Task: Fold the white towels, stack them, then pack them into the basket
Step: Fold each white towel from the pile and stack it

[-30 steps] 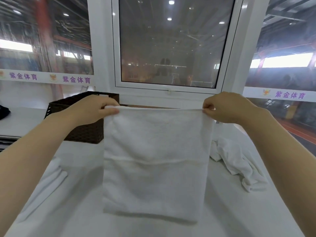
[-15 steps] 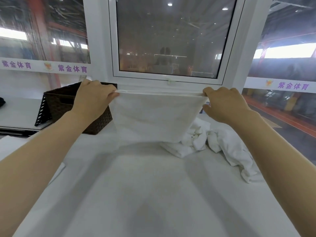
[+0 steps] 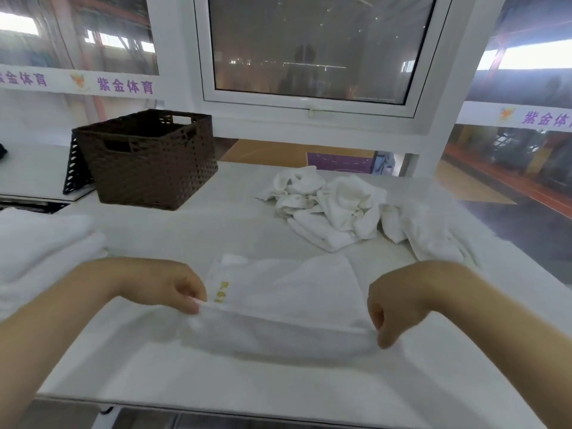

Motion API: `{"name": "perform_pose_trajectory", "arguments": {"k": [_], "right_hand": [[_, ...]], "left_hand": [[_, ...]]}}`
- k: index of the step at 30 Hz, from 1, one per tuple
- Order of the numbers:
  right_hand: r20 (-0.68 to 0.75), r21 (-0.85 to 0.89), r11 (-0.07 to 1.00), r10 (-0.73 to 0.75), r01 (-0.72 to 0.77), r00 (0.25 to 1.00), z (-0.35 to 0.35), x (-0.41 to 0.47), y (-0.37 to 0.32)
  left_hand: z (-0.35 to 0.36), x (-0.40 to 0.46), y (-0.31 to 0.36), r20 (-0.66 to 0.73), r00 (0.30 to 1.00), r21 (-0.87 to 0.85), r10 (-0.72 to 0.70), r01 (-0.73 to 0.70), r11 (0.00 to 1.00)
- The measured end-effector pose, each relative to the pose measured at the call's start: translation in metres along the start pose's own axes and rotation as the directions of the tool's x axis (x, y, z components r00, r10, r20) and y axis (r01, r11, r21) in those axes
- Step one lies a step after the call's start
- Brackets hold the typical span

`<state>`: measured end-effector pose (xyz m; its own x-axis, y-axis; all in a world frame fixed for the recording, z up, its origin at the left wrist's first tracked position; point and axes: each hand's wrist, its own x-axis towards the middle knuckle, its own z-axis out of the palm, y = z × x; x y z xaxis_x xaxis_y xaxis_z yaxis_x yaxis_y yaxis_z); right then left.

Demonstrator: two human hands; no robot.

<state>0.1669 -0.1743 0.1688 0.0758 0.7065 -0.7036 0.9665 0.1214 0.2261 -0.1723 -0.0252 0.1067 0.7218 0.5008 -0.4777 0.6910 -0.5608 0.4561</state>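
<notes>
A white towel (image 3: pixel 288 292) with a small yellow mark lies spread on the white table (image 3: pixel 278 388) in front of me. My left hand (image 3: pixel 182 289) pinches its near left corner and my right hand (image 3: pixel 390 308) pinches its near right corner, so the near edge is lifted a little off the table. A heap of crumpled white towels (image 3: pixel 337 205) lies further back to the right. The brown woven basket (image 3: pixel 148 159) stands at the back left. Folded white towels (image 3: pixel 40 243) lie at the left edge.
A window frame (image 3: pixel 309 109) and wall stand right behind the table. A lower white surface (image 3: pixel 34 171) adjoins on the left, behind the basket. The table's front edge runs just below my hands.
Both hands have come down and toward me with the towel, from holding it up hanging in front of the window to laying it on the table. The view has tilted down.
</notes>
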Motion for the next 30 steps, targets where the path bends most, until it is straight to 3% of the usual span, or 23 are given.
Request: {"name": "perform_pose_trajectory", "arguments": {"k": [3,6,12,16,22,25,30], "right_hand": [[0.119,0.013,0.999,-0.045,0.044,0.992,0.012,0.008,-0.015],[0.128,0.000,0.997,-0.077,0.077,0.989,0.010,0.015,-0.018],[-0.127,0.045,0.998,-0.032,0.038,0.991,-0.010,0.030,0.019],[-0.242,0.101,0.994,-0.024,0.050,0.970,-0.014,0.047,0.036],[-0.571,0.267,0.963,0.137,0.025,0.810,-0.011,0.102,0.056],[-0.616,0.337,0.940,0.182,0.048,0.766,-0.007,0.134,0.060],[-0.595,0.436,0.895,0.204,0.099,0.777,0.013,0.174,0.064]], "left_hand": [[0.017,0.000,-0.001,0.221,0.973,-0.009,-0.064,0.068,0.998],[0.019,0.000,-0.001,0.247,0.965,-0.045,-0.083,0.097,0.994],[0.003,0.009,-0.010,-0.141,0.990,-0.401,-0.009,-0.048,0.915],[0.000,0.028,-0.015,-0.234,0.971,-0.467,-0.053,-0.064,0.882],[-0.003,0.072,-0.024,-0.506,0.821,-0.507,-0.264,-0.035,0.861],[-0.003,0.098,-0.027,-0.573,0.754,-0.446,-0.321,0.041,0.894],[0.002,0.130,-0.030,-0.531,0.772,-0.435,-0.349,0.106,0.894]]}}
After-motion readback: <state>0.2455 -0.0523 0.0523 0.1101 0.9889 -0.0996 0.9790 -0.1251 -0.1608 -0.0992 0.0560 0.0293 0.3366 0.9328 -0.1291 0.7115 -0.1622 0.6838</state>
